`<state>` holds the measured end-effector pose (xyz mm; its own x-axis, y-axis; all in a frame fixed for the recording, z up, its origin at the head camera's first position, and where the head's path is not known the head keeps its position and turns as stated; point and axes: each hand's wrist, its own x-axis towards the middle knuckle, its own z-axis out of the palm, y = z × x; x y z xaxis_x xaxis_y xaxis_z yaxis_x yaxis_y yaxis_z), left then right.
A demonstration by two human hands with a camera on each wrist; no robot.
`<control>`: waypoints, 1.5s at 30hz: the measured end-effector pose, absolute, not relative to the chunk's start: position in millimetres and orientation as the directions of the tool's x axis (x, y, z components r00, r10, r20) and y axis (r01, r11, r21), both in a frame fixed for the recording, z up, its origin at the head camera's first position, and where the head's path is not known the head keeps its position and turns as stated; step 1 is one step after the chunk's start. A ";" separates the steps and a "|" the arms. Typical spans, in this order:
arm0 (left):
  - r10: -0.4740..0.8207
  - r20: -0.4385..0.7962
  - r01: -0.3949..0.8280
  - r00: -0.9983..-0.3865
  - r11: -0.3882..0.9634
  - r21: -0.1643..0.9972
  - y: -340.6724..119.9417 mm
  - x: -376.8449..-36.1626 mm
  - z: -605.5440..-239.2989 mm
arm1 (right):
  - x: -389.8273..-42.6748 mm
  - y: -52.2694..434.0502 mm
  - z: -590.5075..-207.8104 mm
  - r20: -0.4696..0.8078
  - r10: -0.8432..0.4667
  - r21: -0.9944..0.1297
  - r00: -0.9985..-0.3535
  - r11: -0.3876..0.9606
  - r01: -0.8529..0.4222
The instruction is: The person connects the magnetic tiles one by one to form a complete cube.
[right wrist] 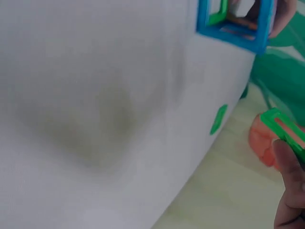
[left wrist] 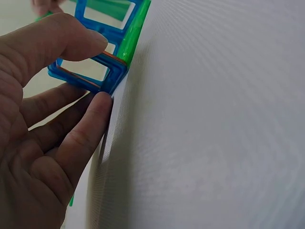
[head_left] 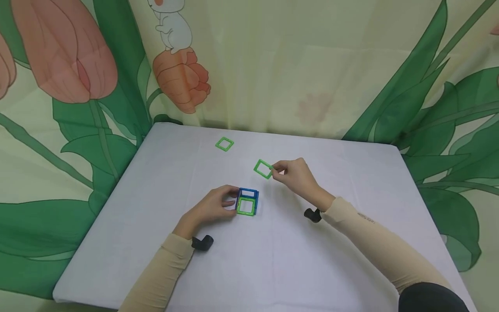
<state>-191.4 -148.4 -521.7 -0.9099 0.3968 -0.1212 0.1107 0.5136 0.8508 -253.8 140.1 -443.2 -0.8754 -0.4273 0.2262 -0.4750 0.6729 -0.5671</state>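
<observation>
In the head view my left hand (head_left: pixel 213 203) holds the left side of a small open box of blue and green magnetic tiles (head_left: pixel 247 198), standing on the white table. The left wrist view shows the thumb over the upper edge of a blue tile (left wrist: pixel 112 78) and the fingers low against its side. My right hand (head_left: pixel 295 174) pinches a green square magnetic tile (head_left: pixel 260 174) by one corner, raised above the table beyond the box. A second loose green square tile (head_left: pixel 221 147) lies flat near the back edge.
White cloth covers the table (head_left: pixel 331 268). Behind it hangs a curtain (head_left: pixel 265 65) printed with tulips, leaves, a rabbit and a carrot. Black wrist mounts (head_left: pixel 202 243) sit at both cuffs.
</observation>
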 end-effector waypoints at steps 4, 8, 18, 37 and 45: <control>0.406 -0.116 0.114 -0.906 0.500 0.859 -149.6 -190.7 -522.1 | -233.9 135.7 -434.0 0.289 -0.473 -0.571 -0.832 0.612 -0.547; 0.414 -0.107 0.124 -0.904 0.493 0.861 -150.5 -190.9 -521.9 | -215.9 130.7 -430.4 0.326 -0.525 -0.556 -0.786 0.566 -0.609; 0.413 -0.099 0.134 -0.905 0.500 0.856 -151.2 -191.2 -520.2 | -195.2 117.9 -444.8 0.303 -0.637 -0.453 -0.709 0.558 -0.695; 0.438 -0.141 0.113 -0.888 0.505 0.856 -153.6 -193.7 -516.9 | -194.0 103.6 -472.3 0.197 -0.702 -0.357 -0.684 0.598 -0.717; 0.460 -0.138 0.119 -0.877 0.486 0.866 -154.9 -195.3 -518.3 | -196.3 101.1 -481.0 0.219 -0.691 -0.366 -0.689 0.596 -0.714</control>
